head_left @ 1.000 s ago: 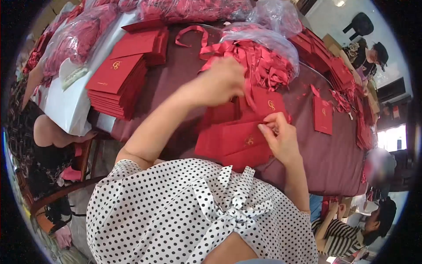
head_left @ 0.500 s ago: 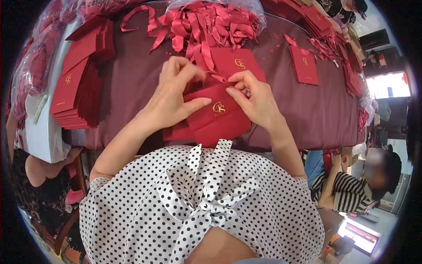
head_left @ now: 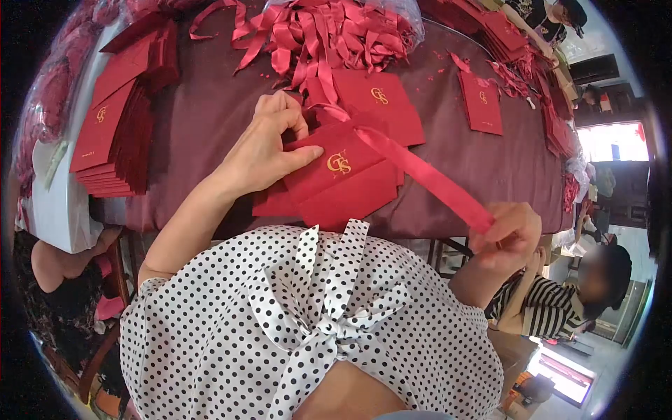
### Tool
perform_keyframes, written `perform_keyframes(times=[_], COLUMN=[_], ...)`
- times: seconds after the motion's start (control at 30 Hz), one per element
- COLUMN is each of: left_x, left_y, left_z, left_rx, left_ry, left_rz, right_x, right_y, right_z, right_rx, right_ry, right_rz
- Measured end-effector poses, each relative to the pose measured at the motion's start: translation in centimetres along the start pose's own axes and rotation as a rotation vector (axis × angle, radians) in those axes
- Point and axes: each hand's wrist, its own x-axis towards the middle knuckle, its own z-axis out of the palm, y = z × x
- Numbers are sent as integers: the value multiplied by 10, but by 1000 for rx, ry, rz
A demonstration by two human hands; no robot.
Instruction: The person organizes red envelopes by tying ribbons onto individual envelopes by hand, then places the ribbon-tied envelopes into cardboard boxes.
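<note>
A red paper envelope-like bag (head_left: 343, 183) with gold lettering lies in front of me, tilted over other red pieces. My left hand (head_left: 269, 143) grips its upper left edge, thumb on the front and fingers curled behind. From the top of the bag a red satin ribbon (head_left: 427, 175) runs taut down to the right. Its end is pinched in my right hand (head_left: 505, 234), which is slightly blurred near the table's front edge. Just behind lies another red bag (head_left: 385, 101) with the same gold print.
A heap of red ribbons (head_left: 336, 35) lies at the back. Stacked red bags (head_left: 105, 140) stand at the left beside a white box (head_left: 59, 203). One red bag (head_left: 481, 105) lies at the right. A person in a striped top (head_left: 546, 301) sits to the right.
My right hand has moved from the top of the bag far to the right and down, drawing the ribbon out straight. My left hand has curled its fingers at the bag's edge.
</note>
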Motion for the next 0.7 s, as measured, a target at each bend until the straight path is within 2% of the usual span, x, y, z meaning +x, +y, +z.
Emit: perform_keyframes(times=[0.03,0.07,0.13,0.2,0.27,0.33,0.4,0.47,0.53,0.57,0.7], left_x=[0,1,0,0,0,-2,1,-1,-2,-1,0], left_y=[1,2,3,2,0,-4,-7,-8,-9,-10,-14], left_z=[1,1,3,6,8,8,3,6,9,12,18], left_rx=[7,18,59,99,62,-4,-424,-509,-671,-671,-760], left_ry=[17,35,55,80,107,51,-229,-219,-197,-192,-139], left_rz=[5,9,20,24,111,87,-66,-95,-265,-271,-302], right_x=[7,14,18,28,52,66,70,66,60,56,55], right_y=[1,4,11,3,20,54,86,99,102,111,111], right_z=[0,-1,6,20,53,68,70,68,66,64,64], right_rx=[3,70,-13,-401,-918,-910,-543,-531,-228,-115,-111], right_ry=[4,-145,-210,-108,-17,-71,-102,-71,70,84,38], right_rz=[1,-23,-182,-102,-50,-94,30,83,438,410,410])
